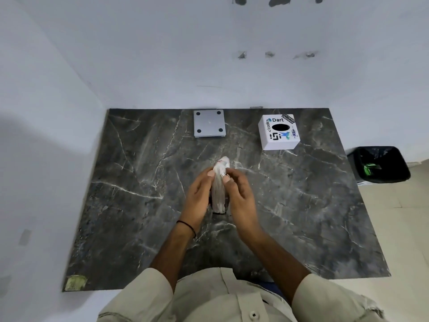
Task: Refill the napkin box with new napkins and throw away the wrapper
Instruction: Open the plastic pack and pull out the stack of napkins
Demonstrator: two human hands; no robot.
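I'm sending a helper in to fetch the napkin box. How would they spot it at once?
Look at the dark marble table against the white wall. Along its far edge sit two square things: a flat grey plate and, to its right, the napkin box. The box is a white cube with a black oval slot on top and stickers, one reading "Dart".

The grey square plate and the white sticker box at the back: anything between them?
No. In the head view, only bare marble table separates the grey plate from the white box.

Dark marble table [144, 205] bears napkin box [279, 133] and, seemingly, its grey base [209, 123].
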